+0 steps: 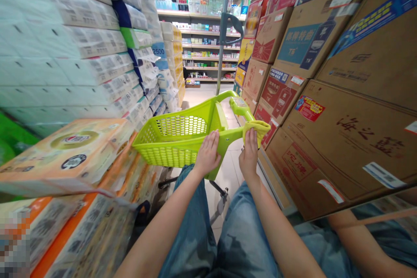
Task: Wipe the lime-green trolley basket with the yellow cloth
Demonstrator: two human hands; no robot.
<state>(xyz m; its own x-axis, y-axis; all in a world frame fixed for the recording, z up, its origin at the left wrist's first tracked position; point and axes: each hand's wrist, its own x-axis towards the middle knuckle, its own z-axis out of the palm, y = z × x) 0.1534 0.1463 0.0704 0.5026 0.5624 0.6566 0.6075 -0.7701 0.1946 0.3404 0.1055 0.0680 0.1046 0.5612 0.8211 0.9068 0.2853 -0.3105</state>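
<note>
A lime-green shopping cart (176, 141) with a perforated basket stands before me, tilted in view. My left hand (209, 153) lies against the near side of the basket, fingers stretched out towards its upper rim. At the handle end, a yellow cloth (259, 129) is draped over the corner of the green handle (246, 113). My right hand (250, 150) presses this cloth onto the handle with its fingers together. The cloth and palm hide the part of the handle beneath. Below the basket, dark and grey legs with a caster (224, 192) show between my knees.
Stacked tissue packs (87, 30) rise on the left, with an orange-and-white pack (68, 152) close by my left arm. Brown cartons (358, 139) wall the right side. A metal pole (224, 67) with a dark loop handle stands beyond the cart. Stocked shelves (208, 45) line the back.
</note>
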